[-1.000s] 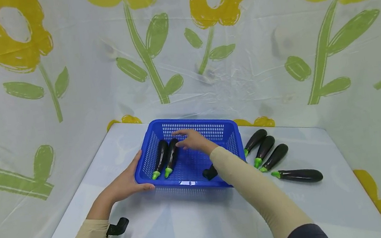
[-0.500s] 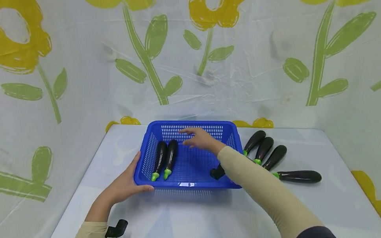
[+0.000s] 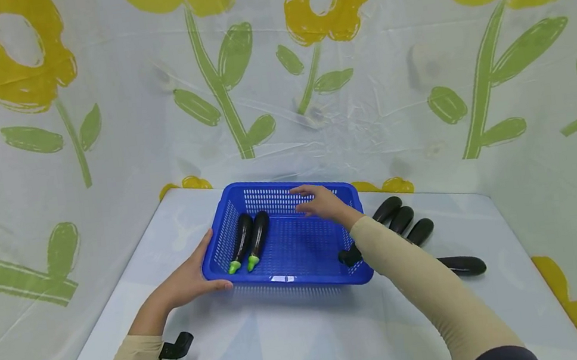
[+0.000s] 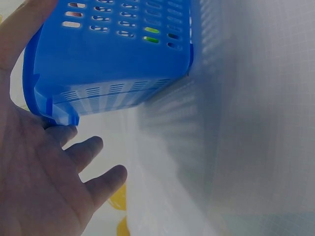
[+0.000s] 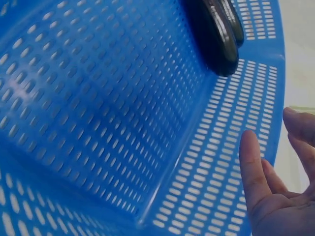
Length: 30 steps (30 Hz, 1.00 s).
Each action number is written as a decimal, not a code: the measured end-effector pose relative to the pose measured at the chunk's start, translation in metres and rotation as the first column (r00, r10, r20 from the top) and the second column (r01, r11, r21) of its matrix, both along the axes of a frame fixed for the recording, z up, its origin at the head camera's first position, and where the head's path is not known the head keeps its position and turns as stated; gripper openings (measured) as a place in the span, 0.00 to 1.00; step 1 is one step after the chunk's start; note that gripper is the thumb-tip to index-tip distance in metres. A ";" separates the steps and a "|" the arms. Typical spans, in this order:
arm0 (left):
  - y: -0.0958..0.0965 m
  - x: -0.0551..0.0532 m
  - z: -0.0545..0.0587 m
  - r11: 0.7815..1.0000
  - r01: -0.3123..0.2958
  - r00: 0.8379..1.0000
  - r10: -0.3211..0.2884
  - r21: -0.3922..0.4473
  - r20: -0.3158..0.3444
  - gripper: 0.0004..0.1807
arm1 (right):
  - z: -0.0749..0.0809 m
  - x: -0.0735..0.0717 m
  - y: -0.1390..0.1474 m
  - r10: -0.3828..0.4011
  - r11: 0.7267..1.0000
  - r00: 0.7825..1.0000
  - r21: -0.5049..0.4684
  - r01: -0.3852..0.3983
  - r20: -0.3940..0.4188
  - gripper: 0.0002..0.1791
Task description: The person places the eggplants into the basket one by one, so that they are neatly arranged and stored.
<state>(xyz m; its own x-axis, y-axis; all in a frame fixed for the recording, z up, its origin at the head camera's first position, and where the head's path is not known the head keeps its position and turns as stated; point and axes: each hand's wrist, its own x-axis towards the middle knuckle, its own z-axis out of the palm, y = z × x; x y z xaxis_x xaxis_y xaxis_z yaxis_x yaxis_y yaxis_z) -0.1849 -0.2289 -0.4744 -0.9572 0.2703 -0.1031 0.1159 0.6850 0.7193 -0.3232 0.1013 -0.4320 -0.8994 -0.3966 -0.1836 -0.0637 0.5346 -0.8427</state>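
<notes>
A blue plastic basket [image 3: 296, 245] with slotted walls stands on the table. Two dark eggplants [image 3: 258, 238] with green caps lie side by side in its left part, seen also as eggplants [image 5: 216, 42] in the right wrist view. My left hand [image 3: 187, 279] holds the basket's near left corner, thumb along the front and fingers at the left side. In the left wrist view, several fingers of this hand [image 4: 44, 172] spread out beside the rim. My right hand [image 3: 326, 202] hovers over the basket's right part, fingers parted and holding nothing.
Several more eggplants [image 3: 420, 231] lie on the table right of the basket, partly hidden by my right forearm. One eggplant [image 3: 466, 265] lies apart, nearer me. A flower-printed sheet [image 3: 385, 84] hangs behind and beside the white table [image 3: 265, 345].
My right hand has moved right, away from the two eggplants in the basket, its forearm now covering part of the eggplants outside. My left hand and the basket hold their place.
</notes>
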 end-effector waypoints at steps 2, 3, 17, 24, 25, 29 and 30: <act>0.000 0.001 0.000 1.000 0.000 1.000 0.000 0.001 0.001 0.67 | 0.001 0.002 0.004 -0.010 1.000 1.000 0.022 0.009 0.004 0.26; -0.001 0.001 0.000 1.000 0.000 1.000 0.000 0.002 0.000 0.67 | 0.002 0.003 0.005 -0.010 1.000 1.000 0.029 0.010 0.003 0.27; -0.002 0.000 -0.003 1.000 0.005 1.000 -0.005 0.018 -0.005 0.68 | 0.006 0.010 0.029 -0.028 0.998 0.999 0.058 0.029 -0.020 0.27; -0.001 0.000 -0.003 1.000 0.007 1.000 -0.007 0.019 -0.003 0.67 | 0.010 0.010 0.044 -0.035 0.999 0.999 -0.015 0.034 -0.040 0.27; -0.001 0.000 -0.003 1.000 0.010 1.000 -0.010 0.019 -0.005 0.67 | 0.010 0.009 0.047 -0.033 0.999 0.999 -0.030 0.031 -0.043 0.27; -0.002 0.000 -0.002 1.000 0.015 1.000 -0.015 0.020 -0.010 0.67 | 0.010 0.007 0.057 -0.042 0.997 0.999 -0.073 0.039 -0.035 0.28; -0.003 0.000 -0.002 1.000 0.016 1.000 -0.016 0.020 -0.011 0.67 | 0.010 0.007 0.060 -0.050 0.996 0.998 -0.074 0.048 -0.033 0.28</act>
